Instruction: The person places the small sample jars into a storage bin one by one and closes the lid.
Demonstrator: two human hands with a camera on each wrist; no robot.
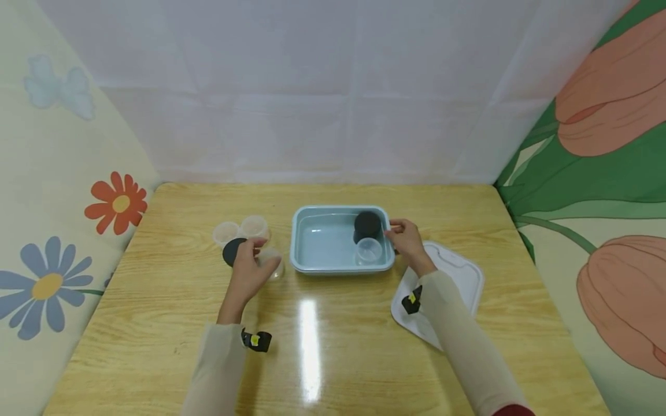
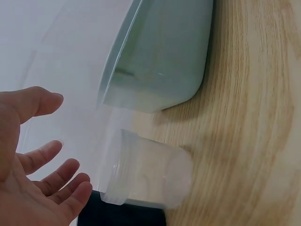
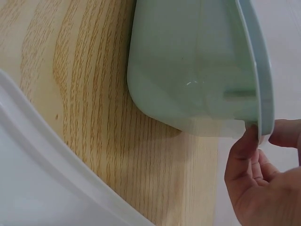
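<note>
On the tabletop [image 1: 354, 358], a white lid [image 1: 468, 277] lies partly hidden by the right sleeve [image 1: 463, 341]. The left grip [image 1: 250, 271] is wide, holding nothing, near an upright clear cup [image 1: 277, 268] and a black-topped container [image 1: 232, 252]. The right grip [image 1: 410, 241] pinches the blue tub's [image 1: 322, 242] right rim; inside sit a smaller-looking cup [image 1: 369, 251] and, behind, a black cylinder [image 1: 367, 222]. More clear cups [image 1: 254, 226] stand beyond the left grip.

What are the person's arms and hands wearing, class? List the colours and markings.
The left hand and right hand wear no gloves. The left sleeve and right sleeve are long and pale beige; dark red cloth shows at the right arm's lower end. A black left wrist device and black right wrist device each bear a yellow mark.
</note>
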